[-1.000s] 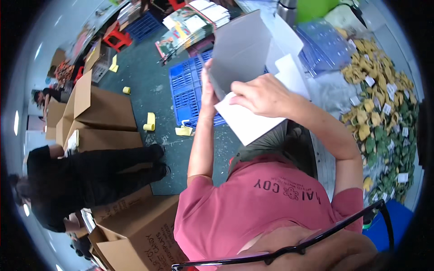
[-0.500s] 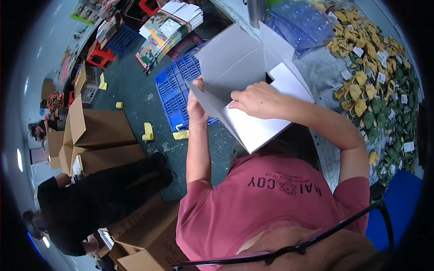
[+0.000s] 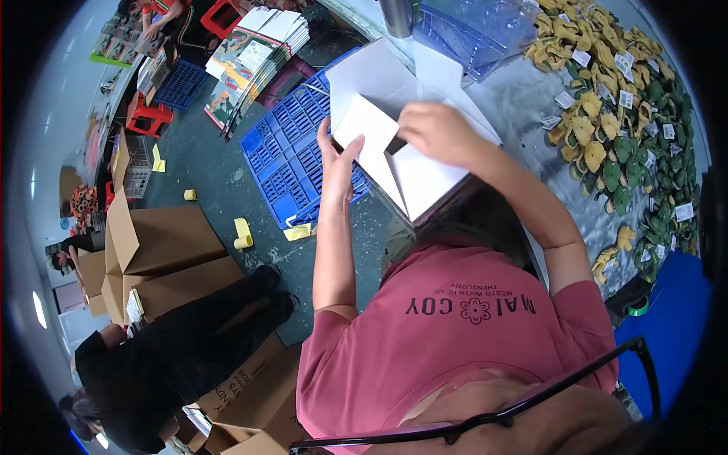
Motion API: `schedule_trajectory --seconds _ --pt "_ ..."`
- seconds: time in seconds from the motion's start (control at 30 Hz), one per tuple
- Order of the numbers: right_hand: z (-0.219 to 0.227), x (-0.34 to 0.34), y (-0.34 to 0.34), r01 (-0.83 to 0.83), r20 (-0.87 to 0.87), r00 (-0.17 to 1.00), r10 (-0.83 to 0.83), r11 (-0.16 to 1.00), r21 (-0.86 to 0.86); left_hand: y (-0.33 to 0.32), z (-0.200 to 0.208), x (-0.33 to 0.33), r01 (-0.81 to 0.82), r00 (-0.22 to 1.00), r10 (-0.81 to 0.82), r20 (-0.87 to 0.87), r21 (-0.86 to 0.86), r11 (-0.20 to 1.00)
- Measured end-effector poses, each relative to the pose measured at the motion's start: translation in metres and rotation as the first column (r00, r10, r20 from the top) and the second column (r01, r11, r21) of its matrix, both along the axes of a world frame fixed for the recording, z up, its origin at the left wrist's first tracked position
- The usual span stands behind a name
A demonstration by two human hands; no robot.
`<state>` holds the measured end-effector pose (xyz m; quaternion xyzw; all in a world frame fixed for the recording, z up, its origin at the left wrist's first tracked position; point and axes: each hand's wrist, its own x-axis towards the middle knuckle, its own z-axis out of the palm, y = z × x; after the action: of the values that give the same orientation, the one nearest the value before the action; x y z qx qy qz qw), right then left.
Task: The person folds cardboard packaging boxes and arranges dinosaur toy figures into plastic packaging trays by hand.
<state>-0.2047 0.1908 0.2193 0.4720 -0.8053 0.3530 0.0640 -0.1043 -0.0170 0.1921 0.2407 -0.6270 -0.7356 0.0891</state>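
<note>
Hands, two, bare. Left hand (image 3: 339, 163): closed on a left-hand flap of the white box, thumb over its face, fingers behind its outer edge. Right hand (image 3: 441, 135): fingers bent down at the box's opening, beside a dark gap between two flaps; whether they grip the board we cannot tell.

White box (image 3: 432, 182), one: open-topped, tilted, in front of the person's body, between the bench and a blue crate; far flaps raised, two nearer flaps lying partly across the mouth.

Blue crate (image 3: 271, 155), slatted: on the green floor (image 3: 216, 178), to the left of the box. Beyond it we list a stack of printed booklets or cards (image 3: 254, 57), colourful, white-edged.

Bench (image 3: 519, 155), grey-topped, on the right. On it we count a metal flask (image 3: 396, 17), bluish clear plastic sheets (image 3: 474, 34), and a wide heap of yellow pieces (image 3: 595, 114) and green pieces (image 3: 671, 178), many bearing white tags (image 3: 685, 211).

On the left we record brown cartons (image 3: 174, 235), flaps open; a co-worker in black (image 3: 174, 341) beside them; a red stool (image 3: 148, 115); and curled yellow strips (image 3: 242, 233) scattered on the floor.
</note>
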Motion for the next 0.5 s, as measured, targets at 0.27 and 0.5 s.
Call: schedule_trajectory --seconds 0.27,0.5 --pt "-0.047 -0.110 0.047 0.494 0.817 0.575 -0.050 0.817 -0.298 -0.027 -0.029 -0.031 0.083 0.994 -0.084 -0.064 -0.031 0.996" --pt "-0.073 -0.069 0.018 0.148 0.890 0.423 0.168 0.957 -0.251 -0.042 -0.040 -0.042 0.263 0.956 -0.274 -0.100 -0.111 0.958"
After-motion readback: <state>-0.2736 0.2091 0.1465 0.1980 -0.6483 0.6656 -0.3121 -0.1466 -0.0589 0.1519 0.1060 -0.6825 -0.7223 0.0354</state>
